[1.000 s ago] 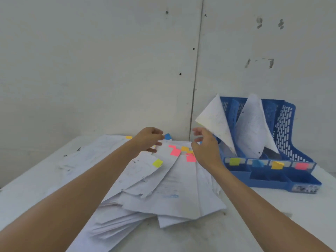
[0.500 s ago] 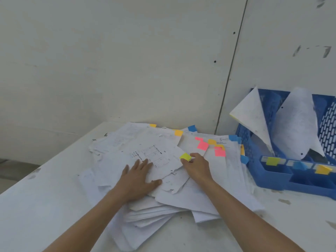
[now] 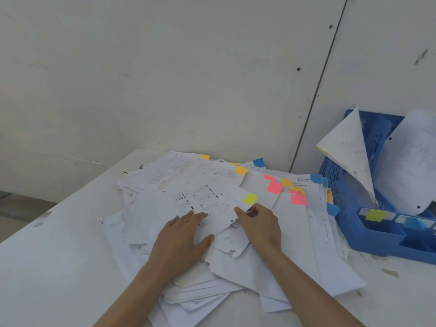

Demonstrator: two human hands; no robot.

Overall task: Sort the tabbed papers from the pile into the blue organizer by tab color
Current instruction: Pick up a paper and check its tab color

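Paperwork sort: left hand point(image 3: 181, 237) lies flat on the paper pile point(image 3: 295, 244) beside the blue organizer point(image 3: 377, 241); right hand point(image 3: 259, 223) pinches the top yellow-tabbed sheet point(image 3: 207, 199), likely light, floppy, best lifted by its tabbed edge.

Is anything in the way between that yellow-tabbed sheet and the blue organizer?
Nothing visible blocks it. The yellow-tabbed sheet lies on top, the right hand pinching its edge. Only flat papers lie between it and the blue organizer, though a curled sheet stands behind the yellow label.
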